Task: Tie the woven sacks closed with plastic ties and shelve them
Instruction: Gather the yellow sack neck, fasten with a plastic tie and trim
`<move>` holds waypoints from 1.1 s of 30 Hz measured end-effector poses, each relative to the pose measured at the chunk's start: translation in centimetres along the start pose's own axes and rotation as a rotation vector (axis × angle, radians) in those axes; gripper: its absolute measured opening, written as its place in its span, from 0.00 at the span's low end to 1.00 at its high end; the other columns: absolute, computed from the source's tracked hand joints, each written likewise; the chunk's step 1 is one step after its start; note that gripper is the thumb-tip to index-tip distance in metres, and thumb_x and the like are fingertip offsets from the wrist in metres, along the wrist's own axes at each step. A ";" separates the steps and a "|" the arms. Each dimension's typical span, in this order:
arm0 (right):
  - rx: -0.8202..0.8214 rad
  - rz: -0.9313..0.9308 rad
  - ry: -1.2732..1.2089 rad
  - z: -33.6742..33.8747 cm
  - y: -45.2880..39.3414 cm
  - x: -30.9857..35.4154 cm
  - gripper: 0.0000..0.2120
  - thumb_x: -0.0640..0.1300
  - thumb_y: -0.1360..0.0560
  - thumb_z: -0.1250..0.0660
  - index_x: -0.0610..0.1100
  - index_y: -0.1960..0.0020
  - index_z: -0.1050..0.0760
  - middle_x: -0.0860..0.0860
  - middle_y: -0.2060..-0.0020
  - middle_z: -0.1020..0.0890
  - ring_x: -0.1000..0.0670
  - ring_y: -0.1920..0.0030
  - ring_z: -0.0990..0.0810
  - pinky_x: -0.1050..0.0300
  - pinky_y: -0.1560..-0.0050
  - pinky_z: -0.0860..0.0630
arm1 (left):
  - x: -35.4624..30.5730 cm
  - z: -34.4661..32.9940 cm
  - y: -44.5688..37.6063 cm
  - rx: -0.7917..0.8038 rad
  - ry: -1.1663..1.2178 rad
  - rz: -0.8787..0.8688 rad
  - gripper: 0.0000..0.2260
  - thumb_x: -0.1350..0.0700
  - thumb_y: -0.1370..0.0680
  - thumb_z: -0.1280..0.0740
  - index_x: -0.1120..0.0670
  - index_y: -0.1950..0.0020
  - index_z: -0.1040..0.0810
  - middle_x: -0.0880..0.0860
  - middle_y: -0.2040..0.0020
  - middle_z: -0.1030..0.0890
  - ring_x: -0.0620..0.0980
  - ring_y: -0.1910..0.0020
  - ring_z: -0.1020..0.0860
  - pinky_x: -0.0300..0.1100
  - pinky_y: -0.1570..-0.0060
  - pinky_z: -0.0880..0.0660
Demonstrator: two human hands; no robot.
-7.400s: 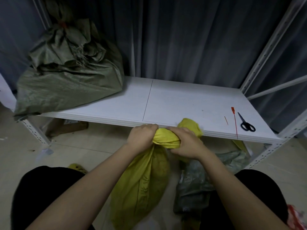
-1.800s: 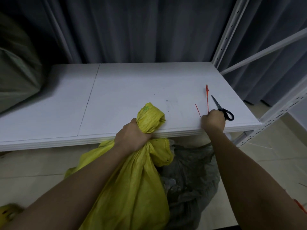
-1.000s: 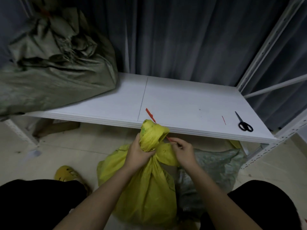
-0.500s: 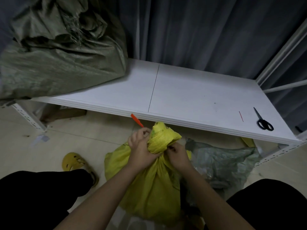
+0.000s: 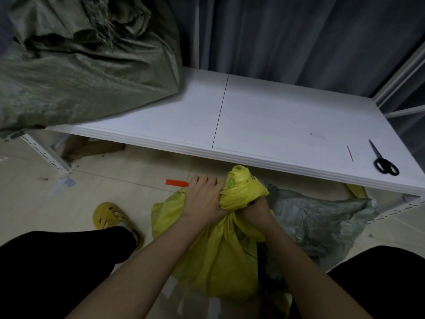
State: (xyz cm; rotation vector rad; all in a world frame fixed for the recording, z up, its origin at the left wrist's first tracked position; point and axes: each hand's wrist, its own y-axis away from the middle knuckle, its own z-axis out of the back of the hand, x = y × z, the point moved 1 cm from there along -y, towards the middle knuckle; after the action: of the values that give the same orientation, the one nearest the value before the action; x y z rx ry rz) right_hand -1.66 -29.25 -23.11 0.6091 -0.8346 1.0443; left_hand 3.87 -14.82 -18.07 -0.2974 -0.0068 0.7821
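A yellow woven sack [image 5: 220, 261] stands on the floor between my knees, its mouth bunched into a neck. My left hand [image 5: 203, 199] grips that neck from the left, and the red head of a plastic tie [image 5: 176, 182] sticks out past its fingers. My right hand [image 5: 256, 209] is curled at the neck's right side, mostly hidden under the bunched top, where the tie's other end cannot be seen. A tied green woven sack [image 5: 85, 63] lies on the white shelf [image 5: 264, 116] at the left.
Black scissors [image 5: 383, 161] and a thin red strip [image 5: 350, 153] lie at the shelf's right end. A grey-green sack [image 5: 322, 224] sits on the floor to the right of the yellow one. A yellow sandal [image 5: 110, 217] is by my left knee. Shelf posts stand at both sides.
My right hand took the red tie from the shelf and brought it to the sack's neck. The tie's head has swung round to the left of my left hand.
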 end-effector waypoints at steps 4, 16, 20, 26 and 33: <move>-0.028 0.082 0.015 -0.3 0.3 0.2 0.15 0.33 0.27 0.33 0.33 0.41 0.28 0.45 0.48 0.26 0.46 0.44 0.26 0.84 0.49 0.39 | -0.5 0.3 0.0 0.059 0.055 0.039 0.23 0.35 0.36 0.31 0.51 0.51 0.22 0.52 0.58 0.21 0.56 0.56 0.23 0.45 0.60 0.29; -0.209 0.070 0.270 1.4 3.5 0.7 0.07 0.38 0.27 0.33 0.39 0.50 0.20 0.43 0.55 0.19 0.44 0.56 0.21 0.55 0.61 0.27 | -0.7 0.1 0.8 0.190 0.123 0.175 0.33 0.35 0.30 0.35 0.49 0.30 0.36 0.52 0.41 0.26 0.54 0.41 0.30 0.46 0.48 0.32; -0.368 0.237 0.560 2.3 5.5 -0.4 0.05 0.41 0.30 0.31 0.43 0.57 0.17 0.47 0.66 0.20 0.46 0.69 0.21 0.59 0.69 0.29 | -0.8 0.3 0.9 0.185 0.177 0.207 0.30 0.36 0.30 0.34 0.51 0.34 0.32 0.53 0.43 0.25 0.55 0.42 0.29 0.47 0.48 0.32; -0.540 0.609 0.857 2.7 7.6 0.2 0.04 0.41 0.30 0.30 0.45 0.64 0.21 0.51 0.70 0.24 0.48 0.69 0.26 0.55 0.55 0.34 | -0.9 0.6 1.2 0.204 0.215 0.248 0.27 0.36 0.30 0.33 0.53 0.40 0.28 0.53 0.43 0.23 0.55 0.42 0.29 0.47 0.48 0.32; -0.317 1.035 0.852 2.8 8.3 2.3 0.02 0.40 0.29 0.30 0.42 0.60 0.20 0.49 0.66 0.21 0.48 0.65 0.23 0.55 0.56 0.32 | -0.9 1.0 1.6 0.279 0.285 0.229 0.26 0.39 0.30 0.31 0.53 0.39 0.28 0.54 0.43 0.23 0.56 0.41 0.29 0.47 0.47 0.32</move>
State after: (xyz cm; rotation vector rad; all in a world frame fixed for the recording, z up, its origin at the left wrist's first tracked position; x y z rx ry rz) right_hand -9.49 -27.02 -19.26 -0.6264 -0.4868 1.8475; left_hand 2.02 -14.15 -17.45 -0.1430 0.4077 0.9495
